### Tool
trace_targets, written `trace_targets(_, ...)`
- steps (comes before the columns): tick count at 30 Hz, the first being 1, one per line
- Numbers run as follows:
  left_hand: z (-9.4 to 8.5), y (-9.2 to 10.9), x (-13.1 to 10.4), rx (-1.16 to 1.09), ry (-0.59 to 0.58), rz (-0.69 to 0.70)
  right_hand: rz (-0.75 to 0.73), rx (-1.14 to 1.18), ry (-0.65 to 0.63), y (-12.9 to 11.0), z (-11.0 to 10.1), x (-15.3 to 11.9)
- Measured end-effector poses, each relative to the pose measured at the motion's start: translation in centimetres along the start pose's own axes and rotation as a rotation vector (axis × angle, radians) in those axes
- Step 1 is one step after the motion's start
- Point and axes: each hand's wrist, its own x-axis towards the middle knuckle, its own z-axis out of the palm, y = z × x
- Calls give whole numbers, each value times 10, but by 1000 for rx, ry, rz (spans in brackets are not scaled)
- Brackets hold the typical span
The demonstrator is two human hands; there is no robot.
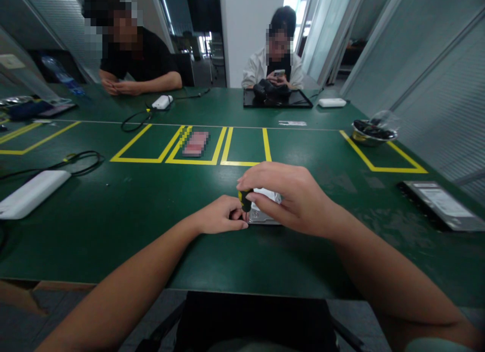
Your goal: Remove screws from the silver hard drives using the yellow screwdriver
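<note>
- Screwdriver (245, 202), black-and-yellow handle, is pinched upright by the right hand (293, 200), thumb against fingers; tip is hidden, so contact with a screw can't be confirmed.
- Hard drive (261, 218) is laid flat on the table (212, 271), under the right hand and just right of the left fingertips – probably placed close in front so it can be reached by both hands.
- Left hand (219, 214) is curled, thumb and fingers brought together at the drive's left end – apparently so it is braced against turning; whether the edge is pinched can't be told.
- Screwdriver handle is held over the drive's left end, near the left fingertips, seemingly so the tip can be guided there.
- Second drive (443, 205) is set well apart, right of the right hand.
- Bowl (369, 138) is placed at the back of a yellow tape outline (397, 169), contents unclear.
</note>
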Motion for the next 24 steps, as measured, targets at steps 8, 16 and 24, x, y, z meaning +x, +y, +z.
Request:
trace_targets(8,2,-2,0,6,13,13,14,0,-16,-2,0,0)
trace_targets(16,2,-2,-1,12,10,8,25,-2,-20,0,2,-1)
trace_targets(24,1,-1,0,21,-1,10,25,-14,-28,1,2,0)
